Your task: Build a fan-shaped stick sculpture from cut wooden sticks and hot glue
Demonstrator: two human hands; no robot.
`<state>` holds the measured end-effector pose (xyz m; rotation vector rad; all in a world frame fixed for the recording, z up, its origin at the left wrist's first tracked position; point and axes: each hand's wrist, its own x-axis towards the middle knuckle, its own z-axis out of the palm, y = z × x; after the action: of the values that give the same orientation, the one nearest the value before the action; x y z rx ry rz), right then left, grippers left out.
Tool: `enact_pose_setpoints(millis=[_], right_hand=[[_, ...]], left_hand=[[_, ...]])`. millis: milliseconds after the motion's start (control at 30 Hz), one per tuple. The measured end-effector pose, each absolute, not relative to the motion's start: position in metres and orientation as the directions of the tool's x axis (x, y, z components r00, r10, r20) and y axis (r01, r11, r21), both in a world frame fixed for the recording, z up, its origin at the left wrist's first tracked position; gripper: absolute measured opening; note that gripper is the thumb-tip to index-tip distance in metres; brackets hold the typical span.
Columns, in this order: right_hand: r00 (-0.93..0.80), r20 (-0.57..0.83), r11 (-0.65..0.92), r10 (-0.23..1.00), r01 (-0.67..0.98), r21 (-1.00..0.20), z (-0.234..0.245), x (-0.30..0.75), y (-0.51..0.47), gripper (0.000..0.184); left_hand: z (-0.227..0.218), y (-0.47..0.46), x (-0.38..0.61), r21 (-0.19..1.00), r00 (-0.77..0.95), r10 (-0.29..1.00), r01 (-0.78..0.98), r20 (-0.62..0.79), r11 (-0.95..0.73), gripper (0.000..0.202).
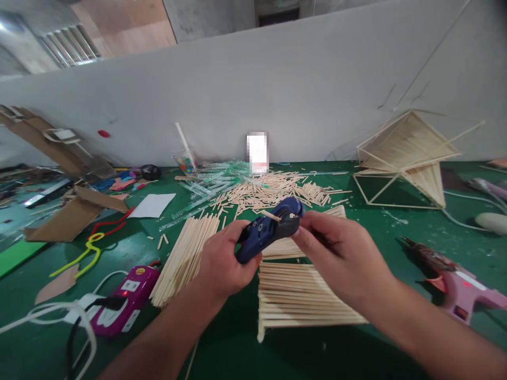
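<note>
My left hand (227,258) is wrapped round the handles of a blue pipe cutter (263,235) with a dark jaw, held above the bench. A short end of a thin wooden stick (271,215) pokes out on the near side of its jaws. My right hand (340,248) is closed beside the jaws, thumb and fingers pinching the stick's other part, which they mostly hide. Beneath my right hand lies a panel of wooden sticks (293,295) joined side by side. A bundle of long sticks (186,253) lies left of my left hand.
Behind the cutter spreads a pile of short cut sticks (273,192) with clear plastic wrappers (217,179). A stick frame model (412,158) stands at the back right, a pink glue gun (455,285) at right. A magenta power strip (130,301) with cables is at left.
</note>
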<state>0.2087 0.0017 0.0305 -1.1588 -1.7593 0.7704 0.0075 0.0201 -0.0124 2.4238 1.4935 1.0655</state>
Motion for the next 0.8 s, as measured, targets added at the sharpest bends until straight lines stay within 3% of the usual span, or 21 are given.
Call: enact_pose_setpoints(millis=[67,167,400,533,800], right_hand=[[-0.193,0.519,0.541,0.832,0.488,-0.685,0.025,0.206,-0.001,0.024],[-0.242,0.586,0.613,0.774,0.522,-0.593,0.021,0.206,-0.002,0.027],[-0.353,0.287,0.408,0.891,0.34,-0.847,0.033,0.214,0.002,0.037],[-0.455,0.102,0.223,0.885,0.221,-0.95,0.036,0.22,0.004,0.041],[-0.423,0.092,0.196,0.901,0.208,-0.958,0.033,0.221,0.008,0.041]], left_hand=[[-0.013,0.019,0.007,0.418,0.276,0.811,0.745,0.516,-0.52,0.03],[-0.013,0.018,0.007,0.423,0.292,0.804,0.729,0.518,-0.538,0.033],[-0.008,0.018,0.006,0.404,0.322,0.781,0.714,0.535,-0.571,0.025],[-0.005,0.016,0.007,0.413,0.343,0.776,0.695,0.529,-0.589,0.023],[-0.005,0.017,0.006,0.443,0.324,0.822,0.719,0.468,-0.536,0.029]])
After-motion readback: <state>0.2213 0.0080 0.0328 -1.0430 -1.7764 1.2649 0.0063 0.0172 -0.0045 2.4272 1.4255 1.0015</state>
